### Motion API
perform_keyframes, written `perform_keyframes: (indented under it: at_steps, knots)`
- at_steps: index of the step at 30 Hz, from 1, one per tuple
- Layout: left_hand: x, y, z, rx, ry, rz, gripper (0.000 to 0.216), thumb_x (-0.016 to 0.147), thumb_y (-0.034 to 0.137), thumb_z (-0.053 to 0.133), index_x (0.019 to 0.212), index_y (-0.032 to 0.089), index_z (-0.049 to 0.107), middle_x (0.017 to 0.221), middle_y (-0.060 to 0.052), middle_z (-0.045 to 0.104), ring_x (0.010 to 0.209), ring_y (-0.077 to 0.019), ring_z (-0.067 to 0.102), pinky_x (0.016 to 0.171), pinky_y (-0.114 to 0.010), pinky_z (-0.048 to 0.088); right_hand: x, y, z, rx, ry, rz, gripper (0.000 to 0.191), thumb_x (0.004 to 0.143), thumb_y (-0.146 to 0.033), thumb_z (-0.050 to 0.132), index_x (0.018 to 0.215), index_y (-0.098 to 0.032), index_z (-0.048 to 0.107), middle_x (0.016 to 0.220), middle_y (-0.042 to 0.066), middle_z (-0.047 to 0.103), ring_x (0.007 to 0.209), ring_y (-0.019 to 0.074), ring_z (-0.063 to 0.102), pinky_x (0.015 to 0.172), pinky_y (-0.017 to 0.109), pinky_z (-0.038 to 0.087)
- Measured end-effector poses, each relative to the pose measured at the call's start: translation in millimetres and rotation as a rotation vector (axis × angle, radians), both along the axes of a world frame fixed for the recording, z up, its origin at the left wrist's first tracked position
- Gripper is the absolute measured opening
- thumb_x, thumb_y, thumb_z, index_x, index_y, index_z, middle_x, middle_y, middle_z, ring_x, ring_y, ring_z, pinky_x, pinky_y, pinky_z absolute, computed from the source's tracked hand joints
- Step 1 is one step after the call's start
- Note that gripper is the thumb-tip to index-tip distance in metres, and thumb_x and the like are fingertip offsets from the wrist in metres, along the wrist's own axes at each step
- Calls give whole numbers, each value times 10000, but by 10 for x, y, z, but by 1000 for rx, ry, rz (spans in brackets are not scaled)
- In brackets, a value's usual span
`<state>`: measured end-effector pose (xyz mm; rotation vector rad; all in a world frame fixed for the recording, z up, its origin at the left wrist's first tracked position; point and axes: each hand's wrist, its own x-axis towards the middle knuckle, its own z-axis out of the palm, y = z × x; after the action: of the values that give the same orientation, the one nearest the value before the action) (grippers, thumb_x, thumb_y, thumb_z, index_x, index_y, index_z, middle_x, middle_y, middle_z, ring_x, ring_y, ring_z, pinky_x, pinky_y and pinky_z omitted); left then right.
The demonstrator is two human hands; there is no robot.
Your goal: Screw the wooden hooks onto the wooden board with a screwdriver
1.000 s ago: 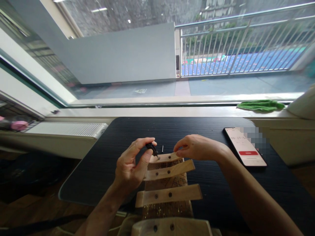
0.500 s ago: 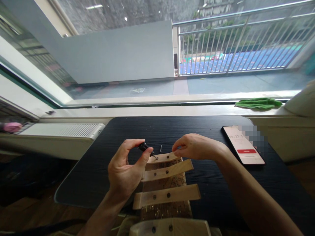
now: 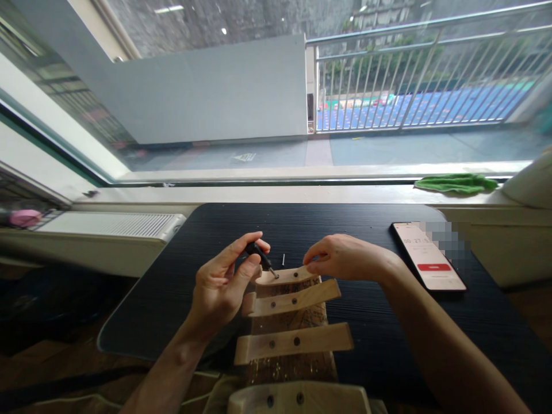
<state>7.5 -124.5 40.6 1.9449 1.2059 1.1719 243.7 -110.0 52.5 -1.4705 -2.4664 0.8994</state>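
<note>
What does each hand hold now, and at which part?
The left hand pinches a small screwdriver by its black handle. The right hand grips the top wooden slat at its right end.

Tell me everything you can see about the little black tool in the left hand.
The small tool has a stubby black handle and a thin metal shaft, tilted down to the right. The left hand pinches its handle between thumb and fingers. Its tip meets the left end of the farthest wooden slat, apparently at a screw hole. The right hand rests on that slat's other end, apart from the tool.
</note>
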Motion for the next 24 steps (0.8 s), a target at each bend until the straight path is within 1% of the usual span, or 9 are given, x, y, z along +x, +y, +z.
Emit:
perform_keyframes:
  at_steps: [2, 4, 7, 9, 11, 13, 16, 19, 24]
  knots:
    - [15, -8, 4, -31, 0, -23, 320, 849, 222, 479, 1166, 224, 526, 955, -26, 626, 798, -123, 592, 749, -257, 488, -1, -2, -3, 4, 0, 3, 288, 780, -354, 461, 943, -300, 692, 793, -17, 672, 676, 119, 546, 557, 211, 340]
    - [48, -14, -9, -5, 17, -21, 336, 843, 220, 488, 1177, 228, 516, 956, -28, 622, 800, -127, 590, 754, -265, 488, 0, -7, -2, 2, 2, 4, 288, 781, -359, 458, 933, -296, 694, 791, -16, 672, 669, 118, 545, 550, 210, 337]
    - [103, -9, -39, 146, 59, 22, 349, 778, 201, 582, 1124, 237, 559, 930, -21, 609, 849, -144, 579, 814, -289, 471, 3, -12, 3, 8, 6, 0, 285, 779, -367, 460, 917, -290, 696, 793, -13, 673, 667, 118, 549, 546, 209, 337]
    - [127, -2, -51, 211, 96, 54, 365, 746, 191, 618, 1105, 245, 579, 928, -18, 596, 861, -147, 573, 826, -293, 468, 4, -12, 3, 12, 4, 2, 285, 780, -369, 459, 918, -293, 696, 794, -14, 674, 675, 119, 553, 554, 210, 342]
    - [136, 3, -59, 205, 110, 94, 408, 737, 195, 629, 1136, 252, 561, 933, -16, 592, 851, -144, 578, 833, -302, 471, 6, -8, 0, 6, -3, 3, 287, 780, -368, 459, 924, -294, 695, 800, -12, 677, 684, 122, 558, 560, 211, 347]
    - [136, 1, -73, 172, 72, 157, 464, 718, 206, 652, 1163, 242, 527, 929, -17, 598, 832, -143, 591, 836, -315, 479, 9, -5, -3, -2, -7, 1, 288, 778, -364, 461, 931, -293, 695, 817, -9, 679, 698, 126, 561, 568, 211, 352]
    - [127, -7, -109, 151, -9, 233, 428, 681, 209, 687, 1080, 209, 532, 910, -22, 607, 821, -150, 609, 814, -320, 496, 12, -4, -4, -5, -10, -7, 290, 775, -361, 465, 942, -296, 693, 840, -7, 680, 722, 131, 566, 586, 213, 361]
    - [120, -9, -130, 166, -34, 234, 325, 678, 197, 687, 974, 195, 554, 889, -18, 605, 814, -149, 616, 799, -313, 503, 10, -6, 5, -15, -11, -15, 289, 775, -361, 467, 942, -293, 693, 846, -2, 679, 733, 134, 571, 593, 215, 365]
    - [120, -13, -109, 157, -52, 187, 290, 702, 187, 666, 971, 194, 559, 882, -15, 600, 823, -145, 613, 810, -312, 502, 0, -9, 33, -28, -11, -17, 289, 777, -360, 467, 940, -286, 694, 842, 3, 676, 734, 136, 571, 589, 217, 364]
